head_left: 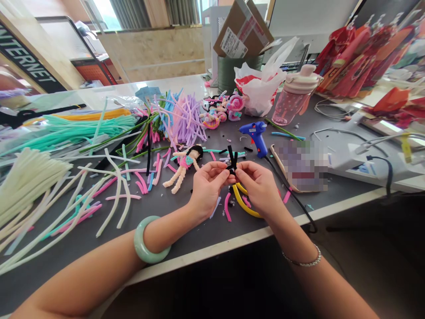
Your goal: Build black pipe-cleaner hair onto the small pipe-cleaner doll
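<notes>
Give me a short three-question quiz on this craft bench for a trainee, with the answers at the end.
1. What are the left hand and right hand pinching between them?
2. True or false: in this view, the blue glue gun sits to the left of the pipe-cleaner doll.
3. Which wrist wears the pale green bangle, left or right?

Key:
1. A black pipe-cleaner bundle.
2. False, it sits to the doll's right in this view.
3. Left.
</notes>
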A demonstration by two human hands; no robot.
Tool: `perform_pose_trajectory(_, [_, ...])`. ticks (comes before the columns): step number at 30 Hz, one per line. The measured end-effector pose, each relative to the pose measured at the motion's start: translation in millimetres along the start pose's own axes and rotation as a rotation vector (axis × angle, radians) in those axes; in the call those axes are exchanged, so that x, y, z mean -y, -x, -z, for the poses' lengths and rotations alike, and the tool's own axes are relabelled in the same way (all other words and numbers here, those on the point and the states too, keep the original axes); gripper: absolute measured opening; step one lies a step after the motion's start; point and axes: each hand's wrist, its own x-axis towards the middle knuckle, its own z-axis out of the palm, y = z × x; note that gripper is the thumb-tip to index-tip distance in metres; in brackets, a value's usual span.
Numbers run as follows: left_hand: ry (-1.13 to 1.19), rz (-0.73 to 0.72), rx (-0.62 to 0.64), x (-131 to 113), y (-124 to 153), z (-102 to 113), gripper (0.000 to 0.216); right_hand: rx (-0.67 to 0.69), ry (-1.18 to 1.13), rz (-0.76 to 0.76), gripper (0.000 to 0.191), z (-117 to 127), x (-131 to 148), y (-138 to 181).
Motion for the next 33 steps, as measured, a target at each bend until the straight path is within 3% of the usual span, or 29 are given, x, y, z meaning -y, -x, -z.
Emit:
perform_pose_trajectory(20, [-0.028,-0.057,-0.032,1.8,0.9,-2.4,0.035,-0.110,-0.289,-0.045,0.020,-15.8,-12.9,6.4])
perform_pose_trajectory(33, [-0.076,-0.051,-0.016,-2.5,0.8,-1.1,0.041,-0.124,-0.376,-0.042,0.013,-24.5,-8.3,12.5])
